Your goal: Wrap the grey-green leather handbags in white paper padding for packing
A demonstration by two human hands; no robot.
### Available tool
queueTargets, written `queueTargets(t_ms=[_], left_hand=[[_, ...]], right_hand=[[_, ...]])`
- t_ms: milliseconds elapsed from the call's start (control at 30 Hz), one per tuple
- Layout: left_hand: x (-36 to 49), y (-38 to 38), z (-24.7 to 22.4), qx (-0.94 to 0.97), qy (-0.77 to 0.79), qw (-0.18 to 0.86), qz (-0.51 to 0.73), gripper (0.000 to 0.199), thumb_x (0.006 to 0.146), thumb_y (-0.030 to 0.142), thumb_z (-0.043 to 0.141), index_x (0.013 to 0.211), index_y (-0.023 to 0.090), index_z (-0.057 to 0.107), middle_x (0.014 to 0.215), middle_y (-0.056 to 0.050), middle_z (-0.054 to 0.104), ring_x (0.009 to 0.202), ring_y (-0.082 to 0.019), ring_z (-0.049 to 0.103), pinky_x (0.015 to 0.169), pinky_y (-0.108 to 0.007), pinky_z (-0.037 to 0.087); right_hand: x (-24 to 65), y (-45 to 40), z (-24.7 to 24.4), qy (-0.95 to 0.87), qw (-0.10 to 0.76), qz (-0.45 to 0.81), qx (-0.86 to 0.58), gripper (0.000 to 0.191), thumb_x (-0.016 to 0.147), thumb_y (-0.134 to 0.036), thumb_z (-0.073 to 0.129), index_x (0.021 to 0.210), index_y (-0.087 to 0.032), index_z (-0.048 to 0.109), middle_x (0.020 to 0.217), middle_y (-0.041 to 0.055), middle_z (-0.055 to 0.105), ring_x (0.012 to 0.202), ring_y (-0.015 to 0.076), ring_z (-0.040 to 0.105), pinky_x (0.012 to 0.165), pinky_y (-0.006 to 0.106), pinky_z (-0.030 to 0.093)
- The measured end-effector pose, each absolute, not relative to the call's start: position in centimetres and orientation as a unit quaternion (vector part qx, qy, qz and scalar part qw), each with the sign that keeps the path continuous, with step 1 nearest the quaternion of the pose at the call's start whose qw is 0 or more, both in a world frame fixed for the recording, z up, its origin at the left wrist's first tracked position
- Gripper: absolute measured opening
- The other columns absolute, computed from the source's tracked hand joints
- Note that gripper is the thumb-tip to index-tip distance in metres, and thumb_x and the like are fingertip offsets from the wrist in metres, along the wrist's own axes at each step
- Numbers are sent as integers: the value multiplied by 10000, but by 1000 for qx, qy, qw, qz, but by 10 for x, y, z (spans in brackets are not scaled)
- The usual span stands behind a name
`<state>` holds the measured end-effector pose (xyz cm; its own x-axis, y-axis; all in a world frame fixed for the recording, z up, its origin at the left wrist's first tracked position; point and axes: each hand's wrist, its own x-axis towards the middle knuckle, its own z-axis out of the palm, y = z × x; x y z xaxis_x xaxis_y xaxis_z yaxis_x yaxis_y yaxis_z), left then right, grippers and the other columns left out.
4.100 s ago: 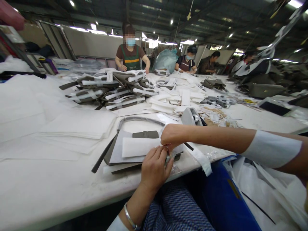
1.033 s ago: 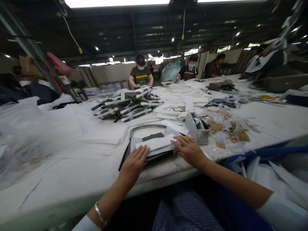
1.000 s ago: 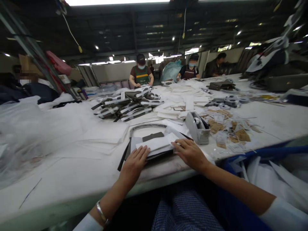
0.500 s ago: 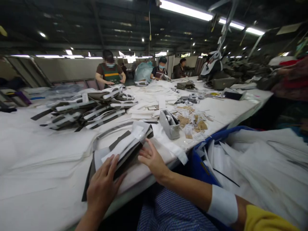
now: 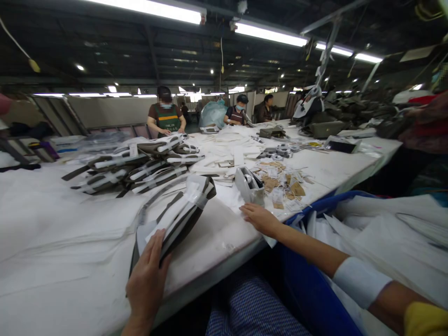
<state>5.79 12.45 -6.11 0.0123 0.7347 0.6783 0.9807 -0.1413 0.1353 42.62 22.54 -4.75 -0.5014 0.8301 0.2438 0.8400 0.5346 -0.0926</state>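
a single head-worn camera looks forward and slightly down across the white table (image 5: 213, 238), close up.

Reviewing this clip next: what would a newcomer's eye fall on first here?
Probably the dark, foam-padded bundle near the table's front edge, its near end held by the left hand. Beyond it, a little to the left, lies a heap of similar bundles. At the lower right, a blue bin of white sheets stands out, while the right hand is close to the gray tape dispenser.
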Motion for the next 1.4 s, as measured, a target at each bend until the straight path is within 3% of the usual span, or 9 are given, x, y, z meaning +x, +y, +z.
queueTargets(t_ms=[133,267,567,667,800,900,1100,1233,1400], left_hand=[[57,124,-61,-692,-619,192,-318,689,952,219,517,1543,330,179,1476,-52,488,1187,-280,609,946,-421,550],[56,125,-61,-687,-624,184,-324,683,952,231,522,1541,328,188,1470,-47,497,1201,-278,599,938,-416,552],[56,126,-63,-661,-642,182,-344,643,945,278,573,1518,315,283,1443,-23,530,1217,-243,590,980,-334,513],[56,126,-62,-656,-642,182,-353,634,945,274,576,1513,301,296,1435,-24,539,1224,-240,586,955,-322,520],[54,129,-62,-638,-649,190,-369,618,927,277,611,1487,289,352,1405,-26,568,1193,-235,609,901,-299,534],[50,133,-61,-636,-635,214,-383,618,910,286,642,1471,274,383,1370,-36,599,1159,-227,631,917,-289,523],[45,151,-44,-647,-601,256,-394,619,889,274,673,1452,256,416,1343,-49,619,1132,-224,647,918,-283,518],[47,155,-27,-673,-560,282,-392,616,888,243,673,1451,253,422,1361,-51,605,1165,-219,630,946,-288,507],[67,140,-34,-735,-495,298,-354,521,913,149,612,1410,244,489,1402,-60,565,1266,-232,557,1012,-334,490]], right_hand=[[422,231,-44,-854,103,-16,-510,215,936,-236,552,1018,-191,746,1062,91,740,1012,237,677,893,329,509],[413,239,-26,-836,106,-16,-538,259,949,-303,530,920,-195,764,983,98,754,915,229,693,797,296,488],[375,221,1,-888,132,133,-420,447,954,-558,467,1175,-259,713,1185,40,720,1115,233,656,948,310,486],[359,223,-17,-891,124,129,-417,678,929,-615,462,1427,-157,506,1438,138,529,1322,289,504,1104,394,391],[323,236,-53,-909,84,129,-387,860,906,-684,433,1522,-93,321,1580,204,266,1472,340,242,1204,499,194],[280,255,-66,-927,121,118,-335,782,936,-651,407,1508,-122,352,1579,202,280,1478,339,225,1197,540,178],[210,290,-56,-928,230,98,-277,336,924,-369,603,1211,-199,648,1327,111,624,1280,275,528,1111,460,384],[238,262,-50,-914,273,89,-286,312,984,-331,491,1202,-175,650,1252,125,667,1151,249,622,978,400,508],[313,202,-28,-951,285,17,-119,210,960,-279,539,1077,-181,682,1007,79,744,960,199,689,855,328,558]])
